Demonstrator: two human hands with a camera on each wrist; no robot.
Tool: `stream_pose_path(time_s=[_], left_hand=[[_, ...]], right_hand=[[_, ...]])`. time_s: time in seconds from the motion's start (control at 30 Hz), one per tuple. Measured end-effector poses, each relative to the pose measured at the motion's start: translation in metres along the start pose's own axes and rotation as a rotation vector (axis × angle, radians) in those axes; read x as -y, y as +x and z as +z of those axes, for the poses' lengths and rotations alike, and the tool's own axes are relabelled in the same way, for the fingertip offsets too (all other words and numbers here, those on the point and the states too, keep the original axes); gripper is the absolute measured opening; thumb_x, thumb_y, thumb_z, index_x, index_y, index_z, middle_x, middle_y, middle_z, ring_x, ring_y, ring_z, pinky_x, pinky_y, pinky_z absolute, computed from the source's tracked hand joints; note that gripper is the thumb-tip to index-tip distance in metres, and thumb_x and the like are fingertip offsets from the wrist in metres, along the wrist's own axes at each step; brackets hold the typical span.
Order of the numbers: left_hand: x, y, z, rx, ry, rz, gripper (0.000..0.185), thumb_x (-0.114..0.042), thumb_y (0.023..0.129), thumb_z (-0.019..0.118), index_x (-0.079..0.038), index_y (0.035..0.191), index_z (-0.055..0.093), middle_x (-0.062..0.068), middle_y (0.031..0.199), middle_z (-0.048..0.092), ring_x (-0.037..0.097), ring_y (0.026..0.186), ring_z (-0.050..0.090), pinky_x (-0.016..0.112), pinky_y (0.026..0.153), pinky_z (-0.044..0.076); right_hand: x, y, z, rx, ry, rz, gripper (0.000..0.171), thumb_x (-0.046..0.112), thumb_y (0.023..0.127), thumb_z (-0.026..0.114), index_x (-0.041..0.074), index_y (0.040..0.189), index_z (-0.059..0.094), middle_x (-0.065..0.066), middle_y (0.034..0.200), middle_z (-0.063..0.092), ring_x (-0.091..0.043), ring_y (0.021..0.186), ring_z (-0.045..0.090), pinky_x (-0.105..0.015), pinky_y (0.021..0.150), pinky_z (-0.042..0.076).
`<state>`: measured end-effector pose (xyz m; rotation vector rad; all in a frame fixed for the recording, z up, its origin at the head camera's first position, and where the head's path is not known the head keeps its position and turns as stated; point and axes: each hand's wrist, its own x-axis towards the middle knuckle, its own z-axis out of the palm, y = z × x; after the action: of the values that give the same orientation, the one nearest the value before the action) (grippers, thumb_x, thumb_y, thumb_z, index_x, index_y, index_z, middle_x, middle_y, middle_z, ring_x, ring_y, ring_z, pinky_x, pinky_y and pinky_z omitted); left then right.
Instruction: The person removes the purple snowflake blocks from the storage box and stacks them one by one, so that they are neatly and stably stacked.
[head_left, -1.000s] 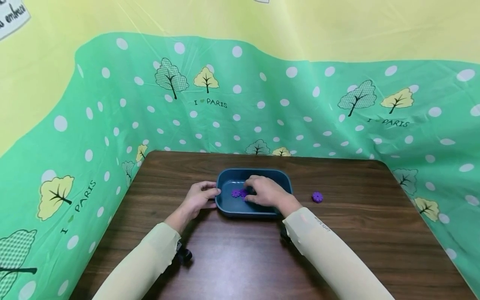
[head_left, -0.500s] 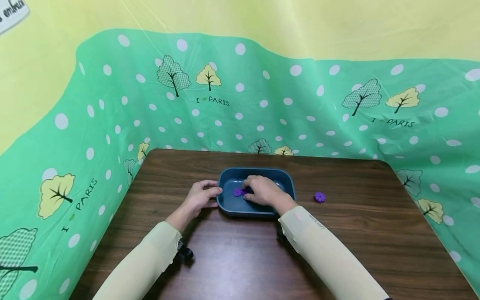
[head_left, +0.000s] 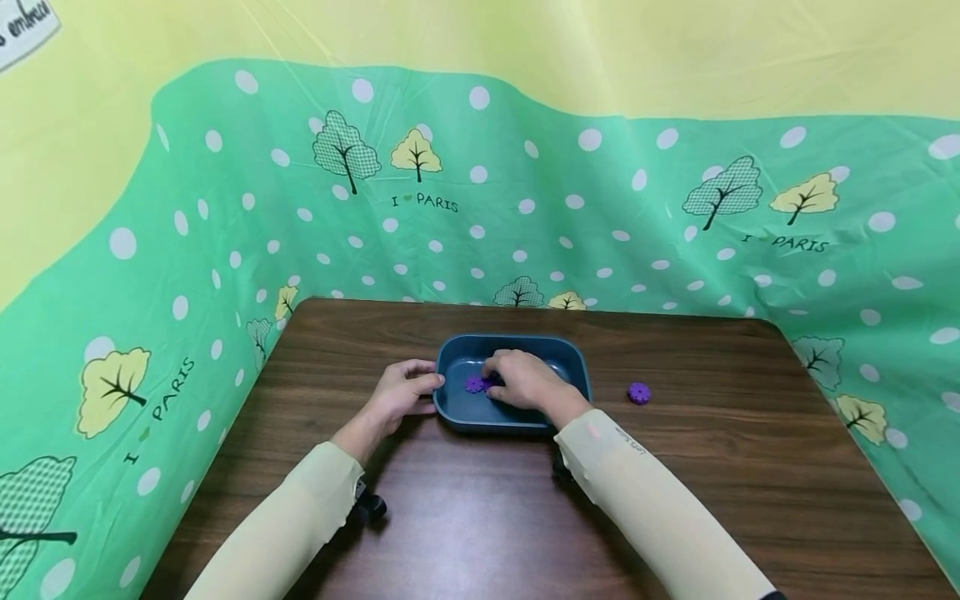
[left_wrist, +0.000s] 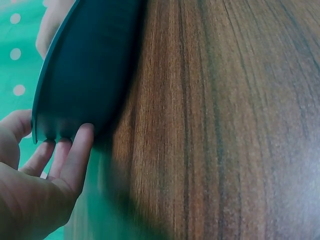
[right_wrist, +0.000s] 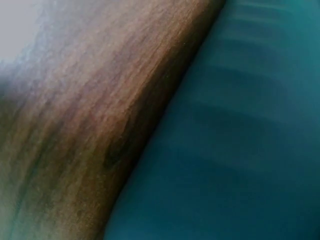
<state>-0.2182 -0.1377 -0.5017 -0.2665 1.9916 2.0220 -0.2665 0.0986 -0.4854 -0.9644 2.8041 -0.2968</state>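
A dark blue rectangular tray (head_left: 567,360) with raised walls stands on the table. At its left end, my left hand (head_left: 395,392) holds the wall; in the left wrist view the thumb is at the rim and the fingertips (left_wrist: 86,131) lie against the outer side. My right hand (head_left: 528,385) reaches over the near right wall into the tray. Its thumb and fingers pinch at a purple notched disc (head_left: 491,381), mostly hidden beneath them. Close to its left, another purple notched disc (head_left: 474,384) lies on the tray floor. The right wrist view shows only the tray's blurred outer wall (right_wrist: 225,150).
One more purple notched disc (head_left: 639,393) lies on the brown wood-grain table (head_left: 720,433), right of the tray. A green and yellow printed cloth (head_left: 450,150) hangs behind the table and at both sides. Both forearms wear pale sleeves (head_left: 645,483).
The right-hand fingers have closed in slightly around the purple disc, covering more of it. The left hand keeps its place at the tray's end. The head view has shifted slightly.
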Motion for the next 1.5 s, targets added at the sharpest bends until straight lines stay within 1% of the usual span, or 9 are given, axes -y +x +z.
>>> stream_pose_path(time_s=[0.17, 0.4, 0.53, 0.8, 0.93, 1.07, 1.2, 1.33, 1.5], left_hand=[[0.000, 0.000, 0.000, -0.001, 0.007, 0.005, 0.047, -0.013, 0.086, 0.072, -0.003, 0.129, 0.057, 0.018, 0.113, 0.064, 0.031, 0.102, 0.067, 0.041, 0.075, 0.061], [0.001, 0.000, -0.001, 0.009, 0.015, 0.004, 0.049, -0.015, 0.086, 0.072, -0.003, 0.130, 0.056, 0.020, 0.116, 0.064, 0.031, 0.102, 0.067, 0.042, 0.076, 0.060], [0.002, 0.001, -0.001, 0.003, 0.015, 0.002, 0.048, -0.015, 0.085, 0.072, -0.003, 0.129, 0.057, 0.019, 0.114, 0.064, 0.030, 0.100, 0.067, 0.040, 0.073, 0.061], [0.003, 0.002, 0.000, -0.007, 0.013, 0.004, 0.046, -0.015, 0.085, 0.072, -0.004, 0.127, 0.058, 0.017, 0.111, 0.066, 0.029, 0.098, 0.068, 0.041, 0.073, 0.061], [0.003, 0.001, 0.000, -0.009, 0.014, 0.008, 0.045, -0.014, 0.085, 0.072, -0.004, 0.127, 0.059, 0.018, 0.111, 0.065, 0.029, 0.098, 0.068, 0.043, 0.074, 0.061], [0.002, -0.001, 0.000, -0.012, 0.002, 0.009, 0.043, -0.013, 0.085, 0.071, -0.004, 0.126, 0.059, 0.017, 0.108, 0.065, 0.032, 0.099, 0.068, 0.044, 0.074, 0.061], [0.000, -0.001, -0.001, 0.013, -0.003, 0.005, 0.046, -0.012, 0.086, 0.070, -0.002, 0.129, 0.057, 0.017, 0.109, 0.064, 0.037, 0.104, 0.065, 0.045, 0.076, 0.060], [0.000, -0.001, -0.001, 0.018, -0.008, 0.007, 0.050, -0.012, 0.087, 0.070, 0.000, 0.132, 0.054, 0.017, 0.110, 0.063, 0.039, 0.107, 0.064, 0.046, 0.078, 0.060], [0.003, -0.001, 0.001, -0.009, -0.006, 0.014, 0.047, -0.013, 0.085, 0.072, -0.003, 0.128, 0.058, 0.014, 0.107, 0.064, 0.033, 0.101, 0.067, 0.044, 0.075, 0.060]], right_hand=[[-0.001, -0.001, 0.000, 0.000, 0.013, 0.009, 0.029, 0.033, 0.089, 0.069, 0.022, 0.116, 0.068, 0.005, 0.109, 0.062, -0.014, 0.101, 0.058, -0.036, 0.092, 0.052], [-0.005, -0.006, -0.002, -0.026, 0.033, -0.007, 0.027, 0.033, 0.089, 0.070, 0.021, 0.113, 0.069, 0.006, 0.104, 0.062, -0.010, 0.090, 0.055, -0.032, 0.083, 0.052], [-0.008, -0.011, -0.006, -0.041, 0.028, -0.011, 0.028, 0.035, 0.088, 0.070, 0.023, 0.113, 0.069, 0.008, 0.104, 0.061, -0.008, 0.088, 0.055, -0.029, 0.082, 0.052], [-0.010, -0.024, -0.023, -0.080, 0.105, -0.032, 0.028, 0.029, 0.089, 0.070, 0.018, 0.115, 0.069, 0.006, 0.104, 0.062, -0.009, 0.088, 0.056, -0.027, 0.081, 0.052], [-0.013, -0.031, -0.031, -0.119, 0.104, -0.066, 0.027, 0.028, 0.088, 0.071, 0.018, 0.113, 0.070, 0.006, 0.105, 0.062, -0.009, 0.090, 0.058, -0.028, 0.082, 0.053], [-0.016, -0.037, -0.038, -0.168, 0.087, -0.102, 0.026, 0.027, 0.087, 0.071, 0.017, 0.110, 0.070, 0.005, 0.105, 0.062, -0.010, 0.089, 0.059, -0.028, 0.079, 0.054], [-0.020, -0.046, -0.045, -0.201, 0.087, -0.087, 0.025, 0.026, 0.086, 0.072, 0.018, 0.109, 0.070, 0.005, 0.104, 0.063, -0.011, 0.088, 0.060, -0.028, 0.079, 0.055], [-0.028, -0.055, -0.049, -0.229, 0.084, -0.074, 0.024, 0.027, 0.086, 0.072, 0.018, 0.108, 0.070, 0.006, 0.104, 0.063, -0.012, 0.089, 0.061, -0.030, 0.079, 0.056], [-0.040, -0.067, -0.054, -0.255, 0.089, -0.035, 0.023, 0.026, 0.085, 0.073, 0.018, 0.107, 0.069, 0.005, 0.104, 0.063, -0.015, 0.089, 0.061, -0.032, 0.077, 0.056]])
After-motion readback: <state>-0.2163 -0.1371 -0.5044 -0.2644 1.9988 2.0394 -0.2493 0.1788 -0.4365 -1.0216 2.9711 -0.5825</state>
